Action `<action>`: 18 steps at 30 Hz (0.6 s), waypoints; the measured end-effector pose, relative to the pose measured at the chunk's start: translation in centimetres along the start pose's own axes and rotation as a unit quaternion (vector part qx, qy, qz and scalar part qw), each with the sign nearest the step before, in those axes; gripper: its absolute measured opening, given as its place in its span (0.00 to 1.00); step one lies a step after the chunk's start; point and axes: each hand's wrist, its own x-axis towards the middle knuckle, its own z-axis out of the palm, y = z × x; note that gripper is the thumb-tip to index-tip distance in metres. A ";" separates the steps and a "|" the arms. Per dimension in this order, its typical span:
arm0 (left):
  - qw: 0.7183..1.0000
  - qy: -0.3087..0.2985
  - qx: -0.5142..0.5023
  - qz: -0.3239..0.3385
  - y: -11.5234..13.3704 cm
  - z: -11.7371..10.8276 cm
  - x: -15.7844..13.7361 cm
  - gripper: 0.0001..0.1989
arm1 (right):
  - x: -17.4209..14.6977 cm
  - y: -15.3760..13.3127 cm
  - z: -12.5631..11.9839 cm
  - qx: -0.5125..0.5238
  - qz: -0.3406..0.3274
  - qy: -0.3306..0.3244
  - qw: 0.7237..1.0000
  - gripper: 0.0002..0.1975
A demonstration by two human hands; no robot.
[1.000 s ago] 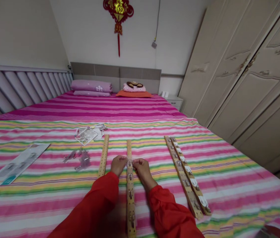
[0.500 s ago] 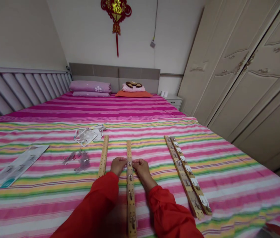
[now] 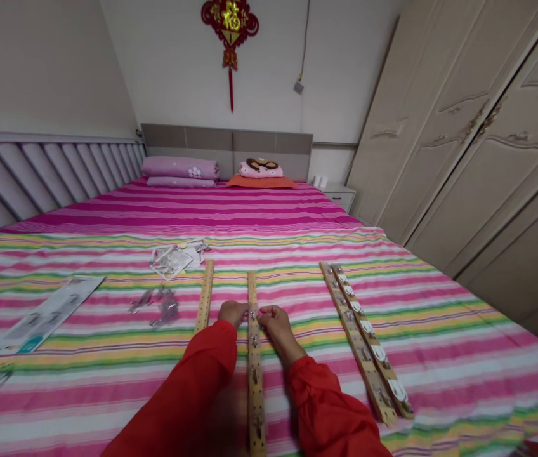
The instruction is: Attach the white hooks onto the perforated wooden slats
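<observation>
Since the earlier frame the view has tipped slightly and both hands have crept a little farther up the middle wooden strip (image 3: 254, 362), with nothing else on the bed disturbed. That perforated strip, running lengthwise away from the person on the striped bed sheet (image 3: 83, 374), serves as the landmark. The left hand (image 3: 232, 313) sits just left of it and the right hand (image 3: 275, 318) just right of it, both with fingertips pinched together on a small metal hook (image 3: 252, 313) seated on the strip; a few more hooks show on the strip nearer the person, between the red sleeves. The hook is tiny and the strip rests on soft bedding, so a hard press could rock or slide the strip, and the hook could slip from the fingertips into the folds. Just left of the strip lies a second, bare strip (image 3: 204, 297); well right of it lie two filled strips (image 3: 364, 339) side by side. Farther left sit loose clear hooks (image 3: 162, 308), opened packaging (image 3: 174, 259) and a long card (image 3: 43, 314). Beyond, pillows (image 3: 181, 170) lie against the headboard.
</observation>
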 end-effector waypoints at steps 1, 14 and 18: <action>1.000 0.002 0.004 0.002 -0.1 0.0 0.1 0.16 | 0.0 0.0 0.0 0.000 0.001 -0.003 1.000 0.12; 0.999 0.004 0.049 0.012 -1.2 -0.3 1.5 0.16 | -0.3 -0.3 -0.5 -0.019 0.008 -0.030 0.999 0.14; 0.998 -0.020 0.031 0.051 -0.4 -0.8 0.3 0.16 | -0.6 -0.6 -0.8 -0.030 0.017 -0.040 0.999 0.13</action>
